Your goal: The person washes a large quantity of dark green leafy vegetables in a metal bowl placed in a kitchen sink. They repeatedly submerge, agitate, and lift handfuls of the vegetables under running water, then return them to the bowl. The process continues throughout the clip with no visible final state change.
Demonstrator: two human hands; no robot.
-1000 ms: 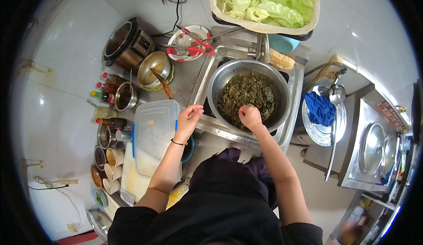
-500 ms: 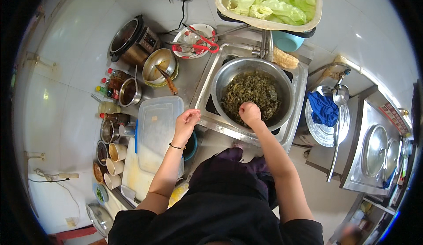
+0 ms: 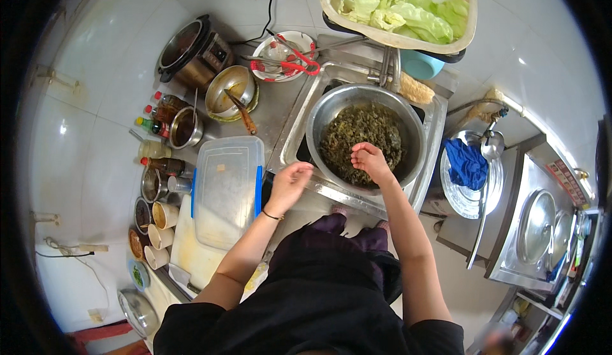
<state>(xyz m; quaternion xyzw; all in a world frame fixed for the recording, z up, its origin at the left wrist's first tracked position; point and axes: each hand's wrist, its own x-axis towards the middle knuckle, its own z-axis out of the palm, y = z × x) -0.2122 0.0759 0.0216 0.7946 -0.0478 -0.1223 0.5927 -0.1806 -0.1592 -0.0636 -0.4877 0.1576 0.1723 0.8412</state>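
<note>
A large steel bowl (image 3: 413,143) of dark chopped greens (image 3: 357,125) stands on the steel sink (image 3: 432,163). My right hand (image 3: 370,160) is over the greens at the bowl's near part, fingers loosely curved and apart, with nothing visible in them. My left hand (image 3: 290,183), with a dark band at the wrist, hovers at the sink's front left corner, fingers half bent and apart, holding nothing. A lidded plastic container (image 3: 226,186) lies on a cutting board (image 3: 185,256) left of that hand.
Pots (image 3: 229,90), a cooker (image 3: 191,61), bottles (image 3: 164,163) and cups (image 3: 162,237) crowd the left counter. Red-handled tongs (image 3: 299,65) lie on a plate. Behind stands a basket of lettuce (image 3: 401,14). Right are a lid with blue cloth (image 3: 465,163), a long ladle (image 3: 484,195) and a steel counter (image 3: 510,246).
My right hand's fingers have loosened from a closed curl and shifted slightly. My left hand has moved right, closer to the bowl. The view has shifted a little.
</note>
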